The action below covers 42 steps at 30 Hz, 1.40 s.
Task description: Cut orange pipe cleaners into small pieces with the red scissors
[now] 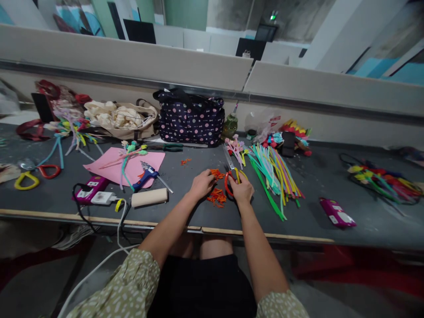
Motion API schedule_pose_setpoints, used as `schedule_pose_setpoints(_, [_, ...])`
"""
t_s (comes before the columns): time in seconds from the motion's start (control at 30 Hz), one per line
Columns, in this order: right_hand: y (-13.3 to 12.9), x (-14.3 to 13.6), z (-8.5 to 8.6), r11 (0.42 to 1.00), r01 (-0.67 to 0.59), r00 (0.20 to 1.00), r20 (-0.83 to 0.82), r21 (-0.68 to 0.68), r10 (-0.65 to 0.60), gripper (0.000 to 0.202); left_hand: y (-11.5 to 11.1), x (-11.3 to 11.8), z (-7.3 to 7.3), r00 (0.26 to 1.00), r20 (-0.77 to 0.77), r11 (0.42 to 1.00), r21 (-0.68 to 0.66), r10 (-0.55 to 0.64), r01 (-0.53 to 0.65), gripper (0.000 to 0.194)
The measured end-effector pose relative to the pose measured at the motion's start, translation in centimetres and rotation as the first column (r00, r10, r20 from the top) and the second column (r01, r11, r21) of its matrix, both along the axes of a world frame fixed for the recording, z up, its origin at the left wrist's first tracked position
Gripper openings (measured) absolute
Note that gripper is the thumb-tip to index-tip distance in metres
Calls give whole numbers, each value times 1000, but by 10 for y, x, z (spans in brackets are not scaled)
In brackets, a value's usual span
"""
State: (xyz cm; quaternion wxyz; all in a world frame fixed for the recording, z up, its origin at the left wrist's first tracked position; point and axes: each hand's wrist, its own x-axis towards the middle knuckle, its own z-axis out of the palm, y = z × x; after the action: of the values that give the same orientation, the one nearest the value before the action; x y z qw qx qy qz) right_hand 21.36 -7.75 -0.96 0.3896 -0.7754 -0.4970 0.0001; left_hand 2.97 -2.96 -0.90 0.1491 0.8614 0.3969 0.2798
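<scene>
My right hand [243, 189] is closed round the red and yellow handles of a pair of scissors [229, 158], whose blades point away from me. To its left, my left hand [202, 183] rests on the dark table with fingers bent at the edge of some small orange pieces [217, 197]. The pieces lie in two loose clusters between my hands, and what the left fingertips hold, if anything, is too small to tell. Just right of the scissors lies a bundle of coloured fuzzy stems [276, 172], with pink flower-like pieces [236, 146] behind the blades.
A blue glue gun [145, 177], a beige roll [149, 197] and a magenta power strip [92, 191] lie left on pink paper or beside it. A dotted bag [192, 119] stands behind. Another magenta strip [337, 213] lies right. A white cable [119, 229] hangs over the edge.
</scene>
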Motion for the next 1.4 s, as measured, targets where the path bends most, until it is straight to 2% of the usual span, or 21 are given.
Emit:
schedule_pose_setpoints(0.33, [2,2,-7,999,-26,999,26,30,25,59,2,8,-9,975,212,988,-154,62,-29,13])
schedule_pose_setpoints(0.47, [1,2,-4,999,-20,1000,18,36,19,56,6,4,-6,919,377,979,-201,119,-44,10])
schedule_pose_setpoints(0.53, [0,1,-2,1000,-18,1000,5,16,18,54,12,1,-5,825,527,953,-298,204,-46,11])
schedule_pose_setpoints(0.63, [-2,-1,-1,998,-59,998,15,10,59,55,21,-8,-3,579,712,851,-521,397,57,20])
schedule_pose_setpoints(0.7, [-4,-3,-1,991,-131,991,43,23,130,57,25,-14,-2,403,768,787,-596,498,162,26])
schedule_pose_setpoints(0.77, [-6,-5,-2,972,-235,968,91,28,232,57,28,-20,1,269,786,753,-614,557,235,29])
schedule_pose_setpoints(0.83, [-8,-7,-3,939,-345,928,152,10,339,56,30,-24,3,180,783,731,-621,595,283,31])
schedule_pose_setpoints(0.93, [-10,-10,-3,897,-442,869,236,-20,434,53,32,-28,4,98,776,720,-618,623,317,30])
schedule_pose_setpoints(1.13, [-9,-8,-7,868,-496,828,315,24,464,49,35,-32,3,16,772,727,-604,635,327,32])
schedule_pose_setpoints(1.27, [-8,-7,-8,856,-517,809,341,28,478,50,34,-31,3,20,790,747,-588,613,310,31])
schedule_pose_setpoints(1.4, [-7,-8,-10,848,-530,796,360,24,487,49,35,-29,0,56,813,770,-569,580,288,34])
